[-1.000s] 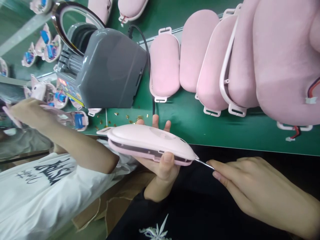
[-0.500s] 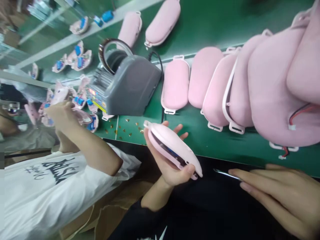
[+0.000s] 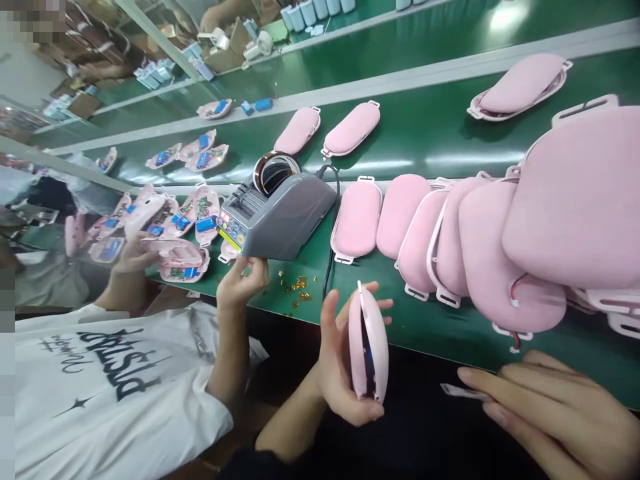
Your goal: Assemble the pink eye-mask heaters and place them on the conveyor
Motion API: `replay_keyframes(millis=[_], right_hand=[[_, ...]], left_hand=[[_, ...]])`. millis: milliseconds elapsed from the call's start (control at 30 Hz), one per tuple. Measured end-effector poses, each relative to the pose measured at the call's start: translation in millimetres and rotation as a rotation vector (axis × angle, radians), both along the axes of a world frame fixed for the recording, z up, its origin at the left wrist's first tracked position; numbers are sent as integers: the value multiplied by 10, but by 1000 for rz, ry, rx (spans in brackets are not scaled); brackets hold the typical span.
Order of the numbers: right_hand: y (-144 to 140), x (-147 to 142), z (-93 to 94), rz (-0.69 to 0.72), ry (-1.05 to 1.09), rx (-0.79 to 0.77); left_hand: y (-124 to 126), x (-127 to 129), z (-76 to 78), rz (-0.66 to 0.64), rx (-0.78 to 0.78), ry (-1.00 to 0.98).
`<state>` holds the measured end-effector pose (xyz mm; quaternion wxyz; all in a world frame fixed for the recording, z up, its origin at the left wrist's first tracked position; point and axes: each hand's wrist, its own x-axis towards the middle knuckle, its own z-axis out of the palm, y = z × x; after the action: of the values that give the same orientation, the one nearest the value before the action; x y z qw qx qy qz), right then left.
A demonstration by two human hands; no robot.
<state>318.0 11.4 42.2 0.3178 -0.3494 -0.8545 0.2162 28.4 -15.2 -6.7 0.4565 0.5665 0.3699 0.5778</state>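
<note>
**Two hands, one pink shell held on edge**

Two hands of mine are in the lower half of the frame. My left hand grips a pink shell at lower centre, stood upright on its narrow edge, thumb on its left face and fingers wrapped behind, clamped on it. A dark seam with a bit of blue shows along the edge facing me. My right hand, at lower right, pinches a thin metal tool between closed fingers; its tip points left and stands clear of the shell.

Above, on the green bench, a row of pink padded covers overlaps toward the right edge. A grey tape dispenser sits at centre left, with gold scraps just below it. At lower left a co-worker in a white printed shirt has one hand beside the dispenser and another hand on open pink halves.
</note>
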Motion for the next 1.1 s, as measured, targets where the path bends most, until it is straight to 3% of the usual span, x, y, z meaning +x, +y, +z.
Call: replay_keyframes(millis=[133,233,300,400,533,600,733,833,900,1100], right_hand=[[124,-43,-217,-87,-376,250],[95,-88,-358,-214,-460,352],[4,-103,-347,-217,-328,321],[-110,-154,-182,-143,-44,208],[-41,-308,-35,21,-10,25],[20,-372,-91,42,49,18],[7,-461,-331,-120,217,67],[-60,-552,-473,-194,279,102],[-78,-608,-519,-212,301,116],[-1,-572,-448,-171,262,6]], left_hand=[[50,-99,6,-290,-229,-171],[185,-231,74,-470,-321,-66],[341,-309,140,-581,-352,95],[666,-358,235,-794,-372,243],[1043,-354,412,-1059,-240,372],[1063,-369,550,-1025,-135,568],[753,-365,713,-583,91,1049],[522,-298,618,-297,309,1078],[470,-284,528,-181,400,1047],[576,-504,473,-288,354,985]])
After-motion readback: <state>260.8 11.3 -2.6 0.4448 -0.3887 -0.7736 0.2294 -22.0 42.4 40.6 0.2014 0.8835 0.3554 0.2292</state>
